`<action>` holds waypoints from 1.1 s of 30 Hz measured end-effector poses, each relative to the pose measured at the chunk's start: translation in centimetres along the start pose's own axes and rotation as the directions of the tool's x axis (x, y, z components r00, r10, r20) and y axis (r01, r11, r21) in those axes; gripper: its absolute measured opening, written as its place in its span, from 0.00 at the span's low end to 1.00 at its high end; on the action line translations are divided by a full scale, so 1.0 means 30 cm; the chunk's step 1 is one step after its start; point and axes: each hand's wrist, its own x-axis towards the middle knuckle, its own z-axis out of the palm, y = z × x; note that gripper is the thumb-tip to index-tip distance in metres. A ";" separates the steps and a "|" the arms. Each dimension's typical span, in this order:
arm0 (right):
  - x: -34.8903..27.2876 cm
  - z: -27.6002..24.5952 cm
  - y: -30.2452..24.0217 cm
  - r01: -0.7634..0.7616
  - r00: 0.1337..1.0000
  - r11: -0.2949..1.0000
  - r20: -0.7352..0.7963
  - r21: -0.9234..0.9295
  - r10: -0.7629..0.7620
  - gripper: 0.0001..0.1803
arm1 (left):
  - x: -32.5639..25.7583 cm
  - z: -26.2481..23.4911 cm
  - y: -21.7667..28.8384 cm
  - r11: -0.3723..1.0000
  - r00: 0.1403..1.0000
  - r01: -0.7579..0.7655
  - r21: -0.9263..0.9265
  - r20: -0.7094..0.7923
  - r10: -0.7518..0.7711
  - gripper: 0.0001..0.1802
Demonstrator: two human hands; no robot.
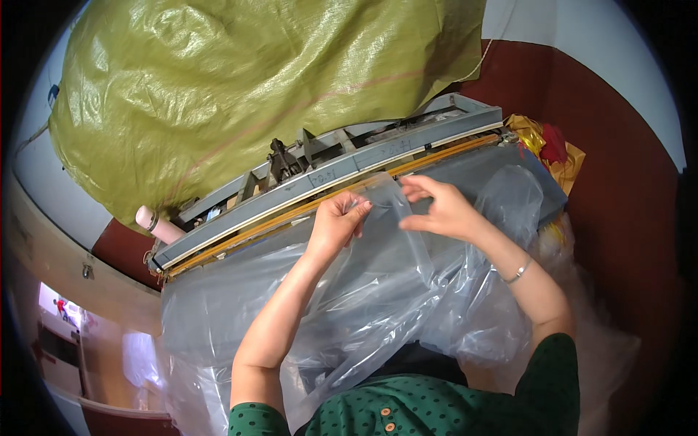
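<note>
Clear plastic film (291, 320) spreads in loose folds over the grey work surface and down across my lap. My left hand (338, 224) is closed, with thumb and fingertips pinching an edge of this film near the middle of the bench. Just to its right, my right hand (438, 208) has its thumb and fingers apart, close beside a raised flap of the film; I cannot tell whether its fingertips touch it. Both hands are just in front of a long grey metal bar frame (331, 174) with a yellow-orange strip (254, 231) along its near side.
A yellow-green woven sheet (254, 87) hangs behind the frame. At the frame's left end is a pink bottle (161, 225). Red and gold wrappings (550, 145) lie by its right end. More film bunches (502, 305) under my right forearm. A dark red wall band (618, 218) borders the right side.
</note>
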 end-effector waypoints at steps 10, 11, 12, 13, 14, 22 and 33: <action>0.077 0.008 0.339 -0.367 0.928 0.874 -0.183 -0.319 0.323 0.10 | 0.021 -0.167 -0.225 0.954 0.891 0.128 0.271 0.391 -0.231 0.08; 0.051 -0.037 0.372 -0.411 0.911 0.787 -0.235 -0.460 0.338 0.10 | -0.009 -0.229 -0.292 0.936 0.883 0.176 0.305 0.372 -0.287 0.07; 0.023 -0.085 0.396 -0.448 0.894 0.676 -0.285 -0.585 0.346 0.09 | -0.053 -0.271 -0.290 0.913 0.881 0.273 0.305 0.302 -0.364 0.08; -0.012 -0.140 0.421 -0.481 0.875 0.536 -0.337 -0.694 0.348 0.09 | -0.080 -0.306 -0.300 0.914 0.882 0.280 0.295 0.298 -0.366 0.08; -0.051 -0.200 0.463 -0.496 0.868 0.497 -0.393 -0.712 0.303 0.08 | -0.099 -0.330 -0.307 0.914 0.884 0.287 0.285 0.289 -0.368 0.08; -0.205 -0.499 0.653 -0.539 0.765 0.318 -0.612 -0.780 -0.202 0.06 | -0.165 -0.345 -0.315 0.912 0.906 0.318 0.259 0.198 -0.373 0.08; -0.159 -0.591 0.731 -0.710 0.609 0.538 -0.780 -0.454 0.146 0.13 | -0.194 -0.318 -0.305 0.885 0.947 0.263 0.383 0.075 -0.314 0.09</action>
